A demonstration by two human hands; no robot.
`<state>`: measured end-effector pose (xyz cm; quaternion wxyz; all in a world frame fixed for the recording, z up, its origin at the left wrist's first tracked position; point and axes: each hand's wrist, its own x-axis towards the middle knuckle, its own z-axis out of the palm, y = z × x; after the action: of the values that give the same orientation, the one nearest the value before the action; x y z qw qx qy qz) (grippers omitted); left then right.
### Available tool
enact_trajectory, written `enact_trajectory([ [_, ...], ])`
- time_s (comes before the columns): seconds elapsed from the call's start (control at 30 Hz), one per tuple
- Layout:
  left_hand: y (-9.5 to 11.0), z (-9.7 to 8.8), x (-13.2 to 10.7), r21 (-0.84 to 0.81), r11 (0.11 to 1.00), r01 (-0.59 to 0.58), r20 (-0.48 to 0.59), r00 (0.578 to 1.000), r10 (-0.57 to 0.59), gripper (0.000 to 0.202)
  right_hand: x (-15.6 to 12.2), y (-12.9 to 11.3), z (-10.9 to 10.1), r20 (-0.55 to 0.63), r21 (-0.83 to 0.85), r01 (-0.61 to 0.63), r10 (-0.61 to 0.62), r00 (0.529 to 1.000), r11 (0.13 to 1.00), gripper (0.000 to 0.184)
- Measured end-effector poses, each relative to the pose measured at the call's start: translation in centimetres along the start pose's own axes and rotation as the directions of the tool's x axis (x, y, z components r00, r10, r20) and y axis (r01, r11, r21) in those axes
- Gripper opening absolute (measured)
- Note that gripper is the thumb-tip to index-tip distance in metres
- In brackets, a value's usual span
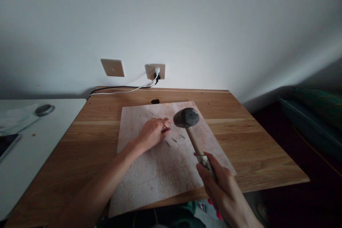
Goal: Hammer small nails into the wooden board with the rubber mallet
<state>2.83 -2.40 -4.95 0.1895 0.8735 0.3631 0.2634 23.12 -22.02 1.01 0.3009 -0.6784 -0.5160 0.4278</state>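
My right hand point(220, 181) is wrapped round the pale handle of a rubber mallet point(186, 117), whose dark head hovers over a worn, whitish board point(160, 174). Resting on that board, my left hand point(153, 131) has its fingers curled together. Something small, dark and reddish shows at the fingertips, too hidden to name. Just right of those fingers lie several thin, leaf-shaped slivers point(174, 140). A few tiny dark specks or holes dot the board's far part.
The board lies on a wooden table point(248, 142) against a white wall. A socket point(155, 71) with two plugs feeds cables along the table's back edge. At left, a white table point(40, 156) bears a round dark object point(44, 110) and a tablet-like device point(8, 144).
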Motion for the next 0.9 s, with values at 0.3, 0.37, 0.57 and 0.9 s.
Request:
enact_trajectory([
  [0.3, 0.1, 0.2, 0.1, 0.006, 1.000, 0.019, -0.021, 1.000, -0.019, 0.038, 0.6, 0.8, -0.5, -0.036, -0.165, 0.085, -0.092, 0.995, 0.983, 0.049],
  [0.37, -0.1, 0.2, 0.1, -0.010, 1.000, 0.006, -0.019, 1.000, -0.006, 0.038, 0.1, 0.1, -0.6, -0.071, -0.121, 0.040, -0.049, 0.996, 0.992, 0.052],
  [0.57, -0.1, 0.0, -0.1, -0.040, 0.999, 0.003, 0.005, 1.000, -0.002, 0.033, -0.5, -0.8, -0.7, -0.068, -0.078, 0.054, -0.059, 0.996, 0.995, 0.055],
  [0.9, -0.2, 0.3, -0.1, -0.049, 0.999, 0.016, -0.014, 1.000, -0.017, 0.041, 0.6, 1.1, -0.1, -0.028, -0.085, 0.087, -0.089, 0.996, 0.993, 0.050],
])
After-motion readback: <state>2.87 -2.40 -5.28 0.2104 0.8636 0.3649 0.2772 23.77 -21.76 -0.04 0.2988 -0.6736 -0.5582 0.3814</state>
